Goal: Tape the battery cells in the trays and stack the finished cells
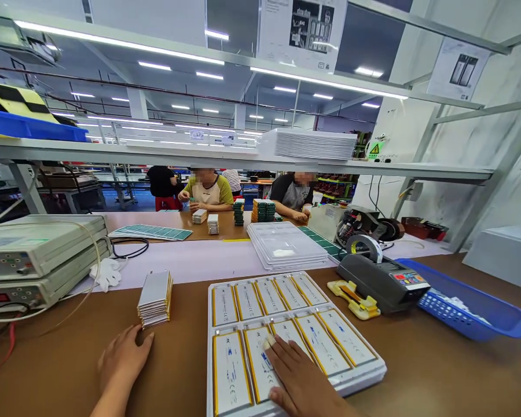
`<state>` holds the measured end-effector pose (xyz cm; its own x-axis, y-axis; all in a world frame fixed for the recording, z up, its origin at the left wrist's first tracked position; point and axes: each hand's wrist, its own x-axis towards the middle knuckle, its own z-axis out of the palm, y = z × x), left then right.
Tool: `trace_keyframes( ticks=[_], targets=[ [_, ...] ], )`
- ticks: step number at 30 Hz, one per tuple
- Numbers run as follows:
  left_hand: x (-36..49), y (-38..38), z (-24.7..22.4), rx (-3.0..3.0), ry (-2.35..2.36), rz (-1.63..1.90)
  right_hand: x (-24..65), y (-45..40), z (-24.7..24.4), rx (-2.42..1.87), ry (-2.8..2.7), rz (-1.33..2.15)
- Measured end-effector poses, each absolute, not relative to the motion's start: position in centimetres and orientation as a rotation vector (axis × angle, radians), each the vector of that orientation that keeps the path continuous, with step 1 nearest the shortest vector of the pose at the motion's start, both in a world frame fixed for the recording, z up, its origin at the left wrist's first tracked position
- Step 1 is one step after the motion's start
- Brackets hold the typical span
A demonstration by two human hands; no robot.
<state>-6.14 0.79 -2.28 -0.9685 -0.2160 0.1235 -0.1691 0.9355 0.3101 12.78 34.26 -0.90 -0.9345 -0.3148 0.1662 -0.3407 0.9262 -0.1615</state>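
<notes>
My right hand (297, 373) lies flat, fingers stretched out, over flat pouch battery cells (230, 370) in a white plastic tray (364, 376). The cells have white faces, yellow edges and printed marks, and lie in two rows. Something small and pale shows at the fingertips; whether it is a finger cot or a loose piece I cannot make out. My left hand (125, 356) rests on the brown table with thumb and fingers apart, holding nothing. Just beyond it stands a stack of pouch cells (155, 292). My right palm hides part of the lower row.
Test instruments (35, 249) and a white glove (107, 274) are at left. Stacked clear trays (286, 246) lie beyond the cells. Right stand a tape dispenser (380, 281), a yellow fixture (353, 299) and a blue basket (473, 307). A shelf (178, 155) crosses overhead; co-workers (208, 191) sit opposite.
</notes>
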Motion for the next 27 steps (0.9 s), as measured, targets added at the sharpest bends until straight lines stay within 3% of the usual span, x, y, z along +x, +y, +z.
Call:
trace_keyframes(
  ticks=[27],
  targets=[
    [-5.1,1.1,-1.6,0.226,-2.909,-0.495,13.1,34.4,-0.2,0.313,-2.715,0.548]
  ],
)
